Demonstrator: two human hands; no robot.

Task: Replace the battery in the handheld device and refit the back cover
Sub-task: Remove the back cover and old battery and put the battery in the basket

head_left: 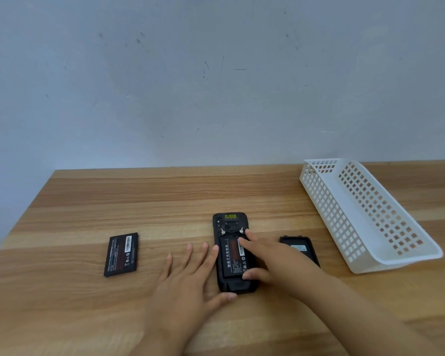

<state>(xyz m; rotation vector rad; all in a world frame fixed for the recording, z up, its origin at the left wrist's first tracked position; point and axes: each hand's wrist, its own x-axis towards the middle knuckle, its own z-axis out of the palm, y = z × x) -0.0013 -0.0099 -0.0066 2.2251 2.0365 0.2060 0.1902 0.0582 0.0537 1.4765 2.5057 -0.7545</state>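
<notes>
The black handheld device (229,222) lies face down in the middle of the wooden table, its back open. A black battery (231,260) sits in its compartment. My right hand (270,260) rests on the device, forefinger pressing the battery's upper part, thumb at its lower right corner. My left hand (190,273) lies flat on the table, fingers spread, its thumb touching the device's bottom edge and a fingertip at its left side. A second black battery (121,254) lies alone to the left. The black back cover (299,249) lies to the right, inner side up, partly hidden by my right forearm.
A white perforated plastic basket (370,214) stands at the right, tipped on its side with its opening up and left. The table (139,196) ends at a grey wall behind, and its left edge runs diagonally at the far left.
</notes>
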